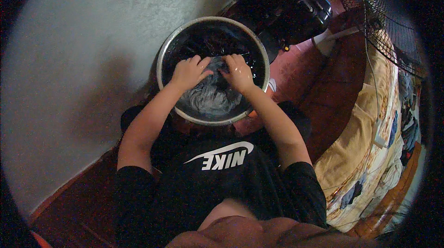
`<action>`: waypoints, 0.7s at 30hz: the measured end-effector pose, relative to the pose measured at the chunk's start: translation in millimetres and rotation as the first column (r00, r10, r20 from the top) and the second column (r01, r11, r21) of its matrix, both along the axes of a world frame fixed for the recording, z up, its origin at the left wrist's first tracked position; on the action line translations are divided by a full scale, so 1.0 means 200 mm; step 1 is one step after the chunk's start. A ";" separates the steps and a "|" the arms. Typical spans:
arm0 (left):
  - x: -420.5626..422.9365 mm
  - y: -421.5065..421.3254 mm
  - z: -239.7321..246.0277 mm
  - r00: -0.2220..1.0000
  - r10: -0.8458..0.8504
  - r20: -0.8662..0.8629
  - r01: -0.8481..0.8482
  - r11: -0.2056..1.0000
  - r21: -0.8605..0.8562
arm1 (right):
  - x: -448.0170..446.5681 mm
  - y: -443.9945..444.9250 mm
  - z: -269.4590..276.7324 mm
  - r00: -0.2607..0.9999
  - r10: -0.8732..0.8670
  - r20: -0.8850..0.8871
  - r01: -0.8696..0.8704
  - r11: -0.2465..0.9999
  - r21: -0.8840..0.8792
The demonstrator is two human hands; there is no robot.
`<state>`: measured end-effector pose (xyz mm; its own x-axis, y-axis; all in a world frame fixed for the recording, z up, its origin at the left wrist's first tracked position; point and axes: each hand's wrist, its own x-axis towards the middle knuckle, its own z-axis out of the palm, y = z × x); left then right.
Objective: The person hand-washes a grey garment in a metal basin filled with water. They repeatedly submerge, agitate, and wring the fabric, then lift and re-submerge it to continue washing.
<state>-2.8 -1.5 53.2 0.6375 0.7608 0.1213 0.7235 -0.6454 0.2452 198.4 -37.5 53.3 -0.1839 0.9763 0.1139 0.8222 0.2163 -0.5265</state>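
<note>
A round metal basin stands before me, with water and dark, wet-looking material in it. My left hand is over the left half of the basin, fingers bent towards its middle. Opposite it, my right hand has curled fingers and a wet shine on its back. A grey, swirled, wet mass lies between and below the hands; whether it is cloth or foam I cannot tell. Both sets of fingertips meet the dark contents near the centre, and what they grip there is hidden.
A pale wall rises close on the left. Dark, glossy objects stand beyond the basin at the upper right. On the right are a bed with a tan blanket, scattered clothes and a black wire mesh.
</note>
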 end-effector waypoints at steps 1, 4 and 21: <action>-0.02 -0.03 -0.01 1.000 -0.018 -0.013 0.018 1.000 0.005 | 0.00 -0.03 0.01 0.999 0.038 0.032 -0.039 0.999 0.028; -0.08 -0.12 0.00 0.997 -0.046 -0.070 0.040 0.996 -0.085 | -0.01 -0.15 0.00 0.997 0.075 0.020 -0.074 0.996 -0.048; 0.05 -0.05 -0.34 0.951 0.164 -0.264 -0.247 0.913 -0.324 | -0.16 0.01 -0.46 0.989 0.088 0.118 -0.044 0.942 -0.334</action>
<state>7.0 -10.6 -15.0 0.4408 0.8444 -0.3044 0.8933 -0.3796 0.2406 166.9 -35.7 -38.8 -0.2406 0.9401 -0.2414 0.8778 0.1046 -0.4675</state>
